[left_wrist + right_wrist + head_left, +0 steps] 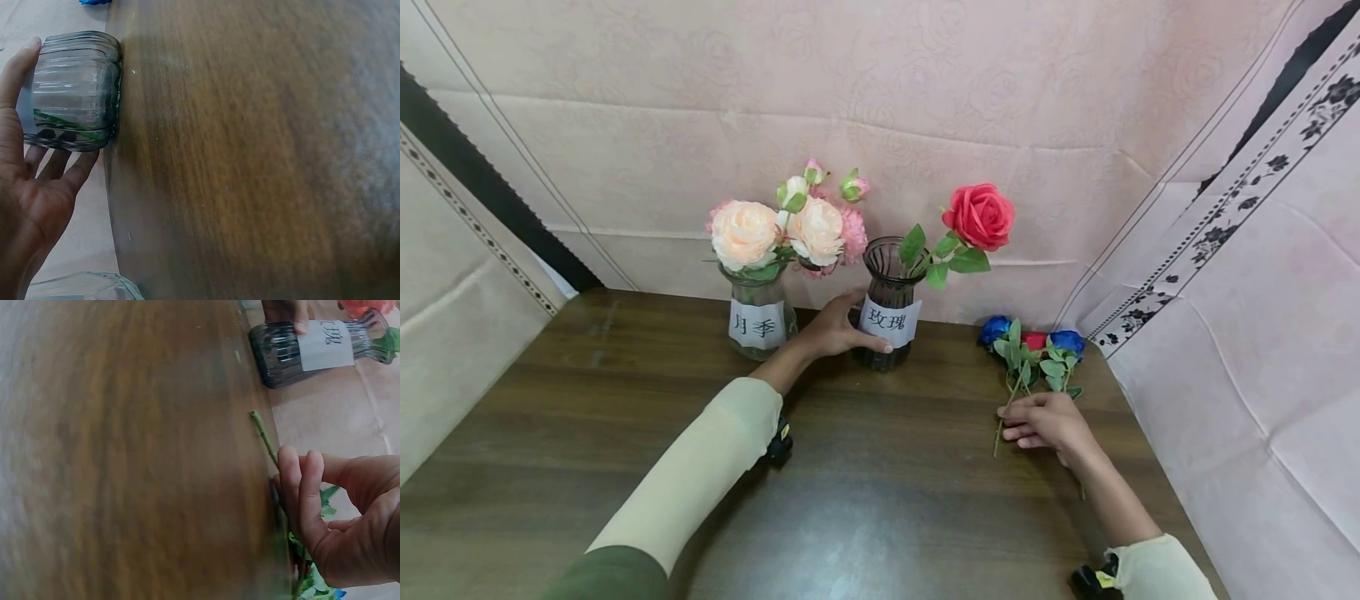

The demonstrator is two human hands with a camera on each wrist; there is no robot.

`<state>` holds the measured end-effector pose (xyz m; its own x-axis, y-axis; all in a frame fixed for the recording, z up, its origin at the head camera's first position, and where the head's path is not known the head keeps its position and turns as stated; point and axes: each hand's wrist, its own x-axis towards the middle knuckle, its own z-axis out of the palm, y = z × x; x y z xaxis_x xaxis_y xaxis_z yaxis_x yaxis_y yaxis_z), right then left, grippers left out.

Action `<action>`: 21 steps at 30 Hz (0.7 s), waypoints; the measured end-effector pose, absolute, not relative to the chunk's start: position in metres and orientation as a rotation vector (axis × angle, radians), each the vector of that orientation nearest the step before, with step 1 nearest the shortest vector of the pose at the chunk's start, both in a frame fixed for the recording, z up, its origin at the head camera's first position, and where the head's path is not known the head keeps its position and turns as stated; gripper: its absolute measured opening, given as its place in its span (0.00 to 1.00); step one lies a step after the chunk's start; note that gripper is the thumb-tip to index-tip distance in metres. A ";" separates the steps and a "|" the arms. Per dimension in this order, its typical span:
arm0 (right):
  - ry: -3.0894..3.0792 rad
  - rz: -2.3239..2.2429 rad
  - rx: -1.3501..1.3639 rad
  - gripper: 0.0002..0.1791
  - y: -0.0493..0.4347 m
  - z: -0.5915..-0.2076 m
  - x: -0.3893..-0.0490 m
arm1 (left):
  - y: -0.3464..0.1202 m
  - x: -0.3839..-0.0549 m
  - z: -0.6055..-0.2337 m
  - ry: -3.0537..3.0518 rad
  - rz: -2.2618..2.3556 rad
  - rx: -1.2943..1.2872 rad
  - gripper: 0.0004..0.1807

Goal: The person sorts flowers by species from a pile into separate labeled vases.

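Observation:
My left hand holds the dark ribbed glass vase around its lower body, thumb across the white paper label. One pink-red rose stands in that vase, leaning right; its green stem shows through the glass in the left wrist view. At the right, my right hand pinches a thin green stem between thumb and fingers. The stem leads up toward the left blue rose. Beside it lie a red rose and another blue rose, partly covered by leaves.
A clear glass vase with a label stands left of the dark one, full of peach and pink flowers. The wooden table meets a pale cloth backdrop behind and cloth sides.

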<state>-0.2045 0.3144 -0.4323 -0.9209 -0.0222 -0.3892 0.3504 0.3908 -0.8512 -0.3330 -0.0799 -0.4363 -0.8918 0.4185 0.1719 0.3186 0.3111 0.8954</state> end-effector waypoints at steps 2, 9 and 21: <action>2.324 -1.558 0.297 0.22 0.312 -0.435 -0.206 | -0.080 -0.333 -0.436 2.466 1.652 0.693 0.51; 2.273 -1.614 0.308 0.26 0.310 -0.437 -0.208 | -0.079 -0.333 -0.437 2.461 1.653 0.698 0.50; 1.969 -1.940 0.232 0.26 0.316 -0.444 -0.214 | -0.079 -0.332 -0.436 2.475 1.665 0.711 0.48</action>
